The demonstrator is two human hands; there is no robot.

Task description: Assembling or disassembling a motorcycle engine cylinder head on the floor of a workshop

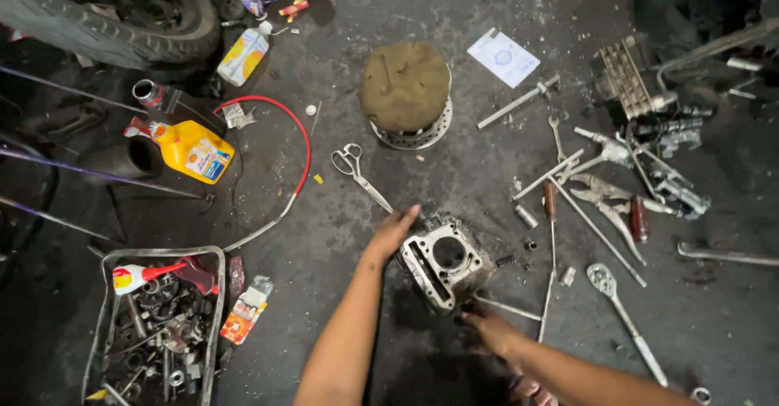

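Engine cylinder (445,262): grey metal block, finned sides, large round bore facing up, flat top face with small corner holes. Sitting tilted on the dark, stained floor, in front of the person. Surfaces are looking grimy. Left side is lying under fingertips, near lower corner is resting against the other hand.

The engine cylinder (445,262) under my grip is dull silver-grey metal with a dark round bore. The floor (341,211) is dark grey, speckled with grit. Beside it – a yellow oil bottle (193,150) with a red cap, a red cable (302,142), silver scissors (357,172) and an olive-brown padded stool (405,85)
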